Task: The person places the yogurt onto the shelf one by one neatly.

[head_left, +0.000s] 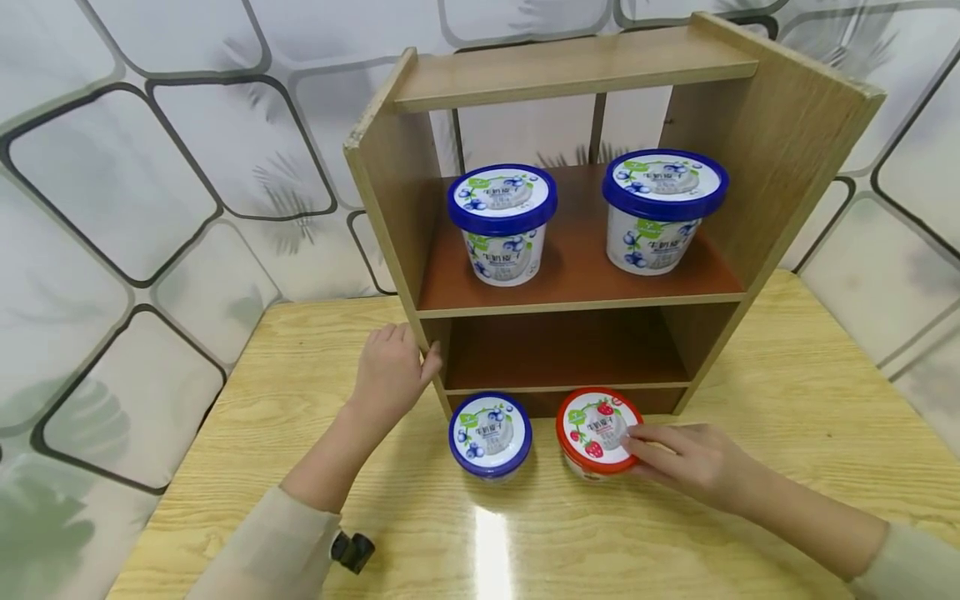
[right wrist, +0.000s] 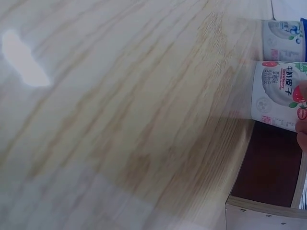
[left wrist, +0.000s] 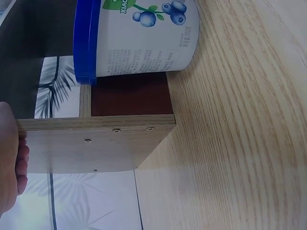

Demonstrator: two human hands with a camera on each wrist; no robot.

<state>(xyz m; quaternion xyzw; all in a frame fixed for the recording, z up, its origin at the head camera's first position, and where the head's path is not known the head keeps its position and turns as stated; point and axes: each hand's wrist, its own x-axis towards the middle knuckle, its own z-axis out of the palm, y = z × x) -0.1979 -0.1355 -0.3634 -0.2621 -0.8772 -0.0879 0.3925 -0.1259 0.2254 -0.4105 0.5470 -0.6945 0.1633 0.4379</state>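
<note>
My left hand (head_left: 392, 367) grips the left side panel of a small wooden shelf (head_left: 577, 306), thumb at its front edge and fingers along the outer face. My right hand (head_left: 697, 462) holds the right side of a red-lidded strawberry tub (head_left: 592, 425), which stands on the table before the shelf. In the right wrist view its fingertips (right wrist: 302, 127) press the wall of the strawberry tub (right wrist: 276, 96). Left of that tub, a blue-lidded blueberry tub (head_left: 491, 435) stands on the table, apart from both hands.
Two more blueberry tubs, a left one (head_left: 502, 221) and a right one (head_left: 663, 208), stand on the shelf's upper level. Beneath is a lower compartment (head_left: 566, 350). The shelf stands on a wood-grain table (head_left: 315, 342) close to a patterned wall covering (head_left: 180, 175).
</note>
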